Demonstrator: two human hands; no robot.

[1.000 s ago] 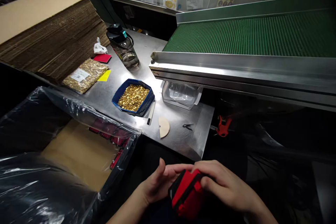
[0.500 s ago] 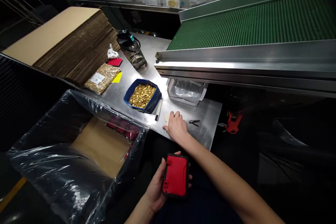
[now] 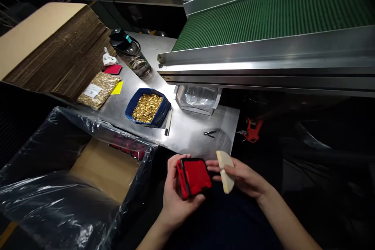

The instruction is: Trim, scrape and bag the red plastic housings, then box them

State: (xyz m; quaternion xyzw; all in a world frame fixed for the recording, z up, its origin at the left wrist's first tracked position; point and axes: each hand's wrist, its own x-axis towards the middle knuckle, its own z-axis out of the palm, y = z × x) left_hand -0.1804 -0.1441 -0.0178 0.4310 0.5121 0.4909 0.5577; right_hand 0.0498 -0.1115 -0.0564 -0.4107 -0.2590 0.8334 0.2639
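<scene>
My left hand (image 3: 175, 193) is wrapped round a red plastic case (image 3: 195, 177) with black edging, held tilted above my lap. Close on its right, my right hand (image 3: 244, 177) pinches a cream half-round piece (image 3: 227, 170) with a notch in its straight edge; what it is made of I cannot tell. The case and the piece are apart. Beyond my hands, small nippers (image 3: 209, 133) lie on the metal table (image 3: 193, 140). A marker pen (image 3: 168, 122) rests beside a blue tray (image 3: 165, 114) of small gold-coloured pieces (image 3: 147, 108).
A plastic-lined box (image 3: 123, 199) with red cases (image 3: 136, 151) along one side stands at left. Behind are stacked cardboard (image 3: 67, 50), a bag of gold-coloured pieces (image 3: 101, 86) and a water bottle (image 3: 133, 56). A green conveyor (image 3: 263, 19) overhangs a clear bin (image 3: 195, 105).
My right hand has come back from the tabletop to my lap with the cream half-round piece. My left hand has turned and tilted the red case. The view has shifted slightly right.
</scene>
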